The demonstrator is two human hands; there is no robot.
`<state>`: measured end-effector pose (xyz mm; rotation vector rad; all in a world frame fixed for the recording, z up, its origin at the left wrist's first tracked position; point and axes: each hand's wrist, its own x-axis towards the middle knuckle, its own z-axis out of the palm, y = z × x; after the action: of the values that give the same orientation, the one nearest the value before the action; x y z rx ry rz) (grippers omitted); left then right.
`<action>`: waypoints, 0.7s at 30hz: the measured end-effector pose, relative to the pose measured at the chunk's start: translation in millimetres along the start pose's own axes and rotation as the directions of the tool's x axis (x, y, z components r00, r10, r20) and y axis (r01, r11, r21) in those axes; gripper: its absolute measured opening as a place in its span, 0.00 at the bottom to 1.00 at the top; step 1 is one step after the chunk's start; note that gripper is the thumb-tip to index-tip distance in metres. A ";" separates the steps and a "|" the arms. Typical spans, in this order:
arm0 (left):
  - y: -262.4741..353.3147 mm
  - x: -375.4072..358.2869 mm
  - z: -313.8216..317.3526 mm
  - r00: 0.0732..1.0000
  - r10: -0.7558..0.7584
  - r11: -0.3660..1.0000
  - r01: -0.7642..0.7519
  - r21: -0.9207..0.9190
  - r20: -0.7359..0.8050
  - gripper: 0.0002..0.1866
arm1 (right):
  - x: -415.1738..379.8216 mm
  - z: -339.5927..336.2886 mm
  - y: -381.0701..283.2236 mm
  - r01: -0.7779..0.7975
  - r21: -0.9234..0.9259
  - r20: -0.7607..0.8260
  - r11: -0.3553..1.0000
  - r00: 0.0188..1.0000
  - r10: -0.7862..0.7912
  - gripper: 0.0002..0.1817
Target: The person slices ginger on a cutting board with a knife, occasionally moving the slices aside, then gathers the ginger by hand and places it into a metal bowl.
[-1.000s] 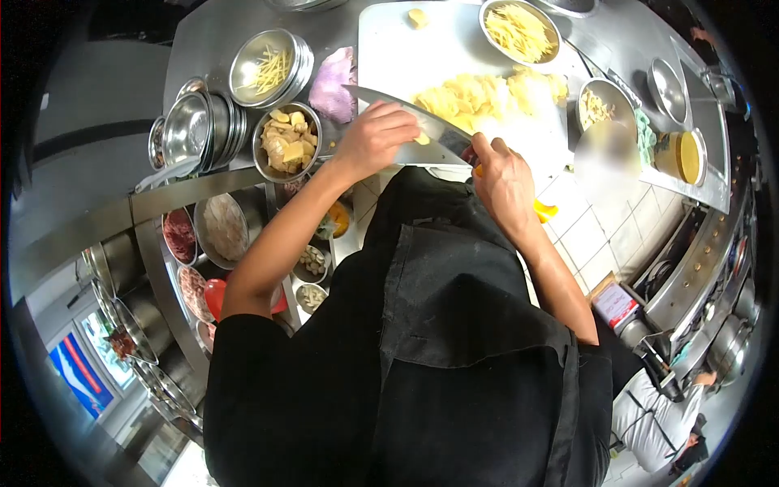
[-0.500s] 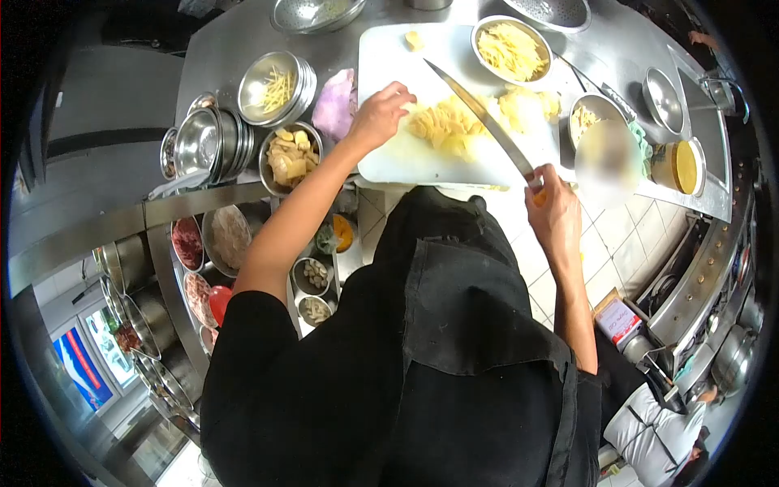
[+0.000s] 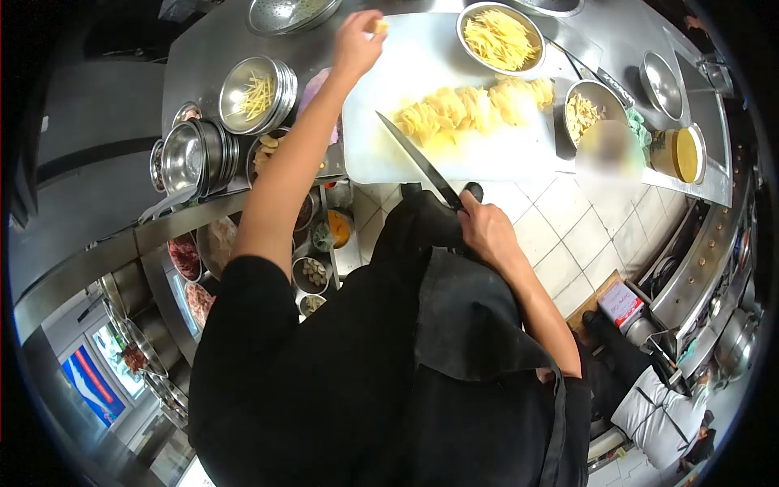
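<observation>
My right hand point(image 3: 489, 230) grips the handle of a long kitchen knife point(image 3: 412, 152), its blade slanting up-left over the near part of the white cutting board point(image 3: 369, 142). At the board's far left corner, my left hand point(image 3: 359, 45) pinches a small yellow chunk point(image 3: 380, 27) that looks like peeled ginger or potato. A long overlapping row of thin yellow slices point(image 3: 466, 112) lies across the board. Behind it, a steel bowl point(image 3: 539, 58) holds yellow shreds point(image 3: 499, 39).
Left of the board are stacked steel bowls point(image 3: 280, 109), the top one with some shreds, and a bowl of chunks point(image 3: 264, 154) partly behind my left arm. On the right stand a pan of chopped pieces point(image 3: 583, 115) and a yellow-topped tub point(image 3: 686, 157). A co-worker point(image 3: 661, 414) is lower right.
My left hand has moved up and away, and the chunk from the board's far edge is now in its fingers. My right hand has drawn the knife left and toward me, off the slices.
</observation>
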<state>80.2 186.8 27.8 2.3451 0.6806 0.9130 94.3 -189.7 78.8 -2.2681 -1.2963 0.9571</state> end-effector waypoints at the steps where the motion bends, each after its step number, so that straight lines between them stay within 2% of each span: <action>1: 12.6 -17.1 -15.0 0.997 -0.069 0.997 0.068 -0.027 -0.034 0.17 | 5.4 2.7 1.2 -0.008 -0.016 0.008 1.000 1.000 0.008 0.10; 2: 26.7 -39.0 -29.5 0.988 -0.138 0.989 0.134 -0.056 -0.067 0.16 | 7.0 2.7 2.8 -0.004 -0.012 0.004 1.000 1.000 0.004 0.10; 4: 34.1 -95.8 -40.8 0.988 -0.146 0.989 0.144 -0.045 -0.046 0.18 | 9.5 0.9 7.4 -0.070 0.044 -0.030 0.997 0.997 0.071 0.09; 7: 52.3 -158.3 -42.1 0.994 -0.102 0.993 0.104 0.058 -0.025 0.19 | 8.7 0.5 14.9 -0.056 0.049 -0.032 0.997 0.998 0.058 0.09; 10: 60.5 -174.8 -42.4 0.988 -0.153 0.985 0.153 0.077 -0.005 0.18 | 9.4 0.5 15.4 -0.071 0.031 -0.035 0.997 0.997 0.073 0.09; 13: 66.7 -160.7 -51.7 0.995 -0.087 0.981 0.094 0.172 -0.047 0.17 | 10.8 1.8 19.4 -0.038 0.019 -0.037 0.999 0.999 0.038 0.08; 15: 62.0 -133.2 -56.6 0.979 -0.189 0.982 0.190 -0.006 0.082 0.14 | 10.4 -0.8 15.7 -0.030 0.011 -0.036 0.999 0.999 0.031 0.08; 17: 63.4 -92.1 -52.2 0.909 -0.214 0.971 0.237 -0.020 0.358 0.13 | 9.4 -3.0 13.9 -0.029 0.006 -0.036 1.000 0.999 0.029 0.08; 18: 56.5 -80.1 -40.6 0.909 -0.217 0.971 0.239 -0.020 0.355 0.13 | 9.9 -4.7 14.4 -0.032 -0.018 -0.023 0.999 0.999 0.031 0.09; 19: 50.2 -67.4 -28.0 0.874 -0.075 0.997 0.070 0.029 0.479 0.12 | 10.6 -6.3 15.0 -0.034 -0.043 -0.011 0.999 0.999 0.033 0.11; 20: 46.4 -58.0 -20.1 0.799 0.053 0.993 -0.106 0.053 0.600 0.11 | 10.4 -7.5 15.4 -0.031 -0.047 -0.009 0.998 0.999 0.031 0.11; 21: 42.5 -50.9 -15.1 0.800 0.055 0.993 -0.106 0.052 0.598 0.11 | 10.1 -8.7 16.0 -0.018 -0.071 -0.008 0.997 1.000 0.017 0.11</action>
<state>47.5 128.7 41.0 2.5478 0.3566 0.1311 113.9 -189.1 71.6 -2.3376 -1.3295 0.9218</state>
